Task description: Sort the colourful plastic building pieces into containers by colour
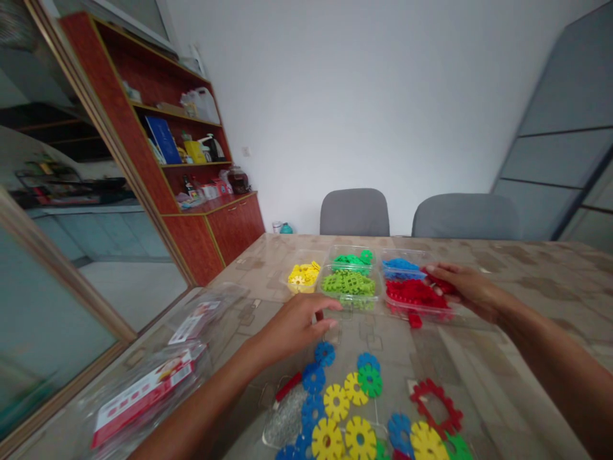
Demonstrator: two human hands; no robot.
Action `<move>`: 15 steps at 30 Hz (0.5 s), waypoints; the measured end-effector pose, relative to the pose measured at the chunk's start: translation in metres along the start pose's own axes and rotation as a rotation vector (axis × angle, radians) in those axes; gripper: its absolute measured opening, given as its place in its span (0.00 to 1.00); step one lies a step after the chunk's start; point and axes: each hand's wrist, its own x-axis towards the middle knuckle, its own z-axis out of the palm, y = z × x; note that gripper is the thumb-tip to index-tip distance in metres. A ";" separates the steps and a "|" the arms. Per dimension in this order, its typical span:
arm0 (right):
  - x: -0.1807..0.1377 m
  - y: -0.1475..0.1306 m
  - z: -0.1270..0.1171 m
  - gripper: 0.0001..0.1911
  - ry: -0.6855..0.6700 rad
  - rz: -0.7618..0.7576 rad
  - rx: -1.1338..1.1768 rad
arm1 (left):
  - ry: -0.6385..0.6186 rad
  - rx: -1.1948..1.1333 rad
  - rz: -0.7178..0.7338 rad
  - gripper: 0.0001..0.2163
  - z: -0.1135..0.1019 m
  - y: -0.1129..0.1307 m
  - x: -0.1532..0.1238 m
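My left hand hovers over the table with fingers curled loosely, just above a blue gear piece and near the clear tray of light-green pieces. My right hand reaches to the clear tray of red pieces and pinches a red piece at its right edge. A single red piece lies on the table in front of that tray. Loose blue, yellow, green and red gear pieces are spread near the front edge.
Clear trays hold yellow pieces, dark-green pieces and blue pieces. Plastic packaging with red labels lies at the left. Two grey chairs stand beyond the patterned table. A wooden shelf unit stands at the left.
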 end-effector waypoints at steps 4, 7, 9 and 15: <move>0.006 0.004 0.006 0.24 -0.025 -0.040 -0.084 | 0.012 -0.005 0.016 0.13 0.001 -0.003 0.000; 0.016 0.005 0.006 0.24 -0.006 -0.086 -0.194 | 0.007 0.002 0.011 0.13 0.001 -0.006 0.000; 0.022 0.006 0.004 0.21 0.027 -0.118 -0.287 | 0.007 0.007 0.001 0.13 0.001 -0.009 0.000; 0.026 0.007 0.003 0.14 0.030 -0.269 -0.535 | 0.011 -0.002 -0.001 0.13 0.000 -0.013 -0.001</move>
